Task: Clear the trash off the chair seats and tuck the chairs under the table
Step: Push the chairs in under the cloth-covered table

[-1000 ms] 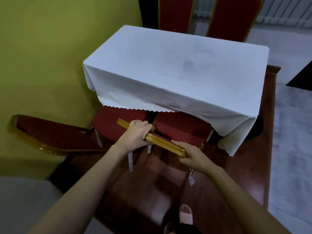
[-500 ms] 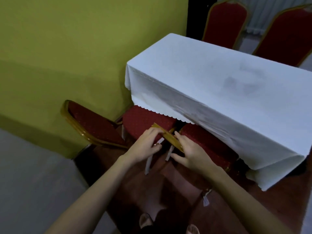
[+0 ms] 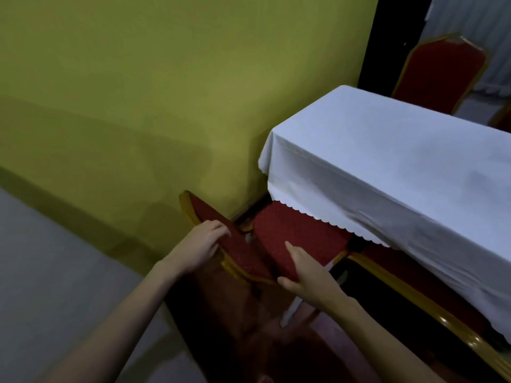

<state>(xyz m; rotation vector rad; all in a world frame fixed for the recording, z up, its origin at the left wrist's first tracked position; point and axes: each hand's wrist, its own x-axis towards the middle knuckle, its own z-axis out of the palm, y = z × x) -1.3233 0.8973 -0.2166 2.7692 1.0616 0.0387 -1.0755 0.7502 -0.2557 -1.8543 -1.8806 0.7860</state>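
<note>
While the table [image 3: 401,172] with its white cloth [image 3: 345,205] fills the right side, a red chair w/ a gold frame sits at the table's near-left corner, next to the yellow wall [image 3: 138,92]. The chair's seat [image 3: 293,239] is partly under the cloth's wavy edge, and its backrest [image 3: 221,239] leans out away from the table. The left hand [image 3: 199,244] is on the top edge of the backrest, fingers curled over it & holding on. The right hand [image 3: 307,272] rests on the near end of the seat, on the side away from the table; its fingers are straight and flat, thumb down by the seat's edge, not wrapped round anything. No trash shows on the seat. A 2nd chair's gold frame [image 3: 414,297] runs along the table's near side, right of the first chair, w/ its red part mostly hidden under the cloth. Behind the table, on its far side, another red chair back [image 3: 439,73] stands up straight. The floor under the table is dark red-brown wood [image 3: 221,327]; left of that it is grey [image 3: 55,272].
</note>
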